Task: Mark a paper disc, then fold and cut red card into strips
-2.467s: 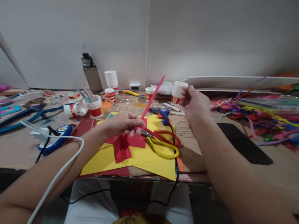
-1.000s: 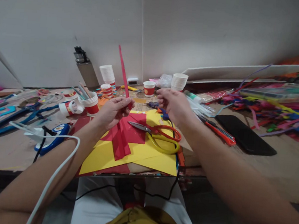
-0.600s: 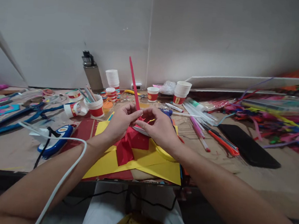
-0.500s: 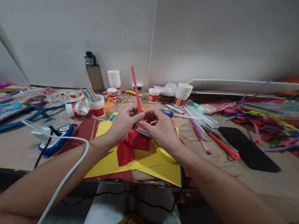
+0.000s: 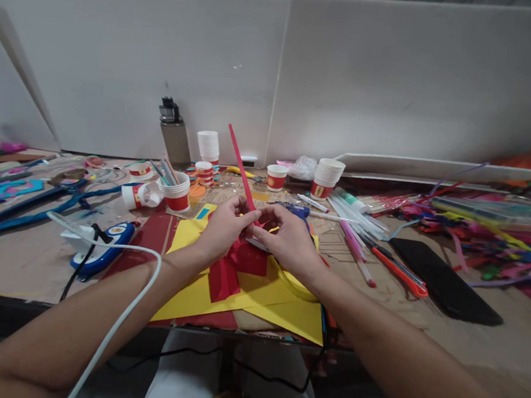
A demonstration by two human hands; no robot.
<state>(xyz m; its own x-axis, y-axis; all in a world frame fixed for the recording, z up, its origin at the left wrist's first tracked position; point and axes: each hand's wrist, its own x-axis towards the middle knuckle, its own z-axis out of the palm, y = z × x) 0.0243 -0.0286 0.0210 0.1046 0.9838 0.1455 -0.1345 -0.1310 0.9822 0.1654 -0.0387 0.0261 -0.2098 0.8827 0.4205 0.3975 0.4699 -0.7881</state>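
Note:
A long narrow red paper strip (image 5: 240, 159) stands up slantwise from between my fingers, leaning to the left at its top. My left hand (image 5: 225, 229) is closed, with thumb and forefinger pinching the strip near its lower end. Facing it, my right hand (image 5: 287, 238) pinches at the same spot, its fingertips almost touching the left ones. Right below the hands lie red paper pieces (image 5: 225, 279) on yellow paper sheets (image 5: 186, 303). A curved yellow band (image 5: 299, 287) shows beneath my right wrist; its kind I cannot make out. The strip's lower end is hidden by fingers.
On the left are a paper cup of pens (image 5: 175, 194), a blue and white device (image 5: 110, 250) and a white cable (image 5: 143, 293) crossing my left forearm. Stacked paper cups (image 5: 328, 173) stand behind. A red utility knife (image 5: 401, 270) and black phone (image 5: 444, 280) lie on the right.
The view has tilted up a little, so the table sits lower in the picture. Both hands keep their pinch on the red strip, with only slight finger movement.

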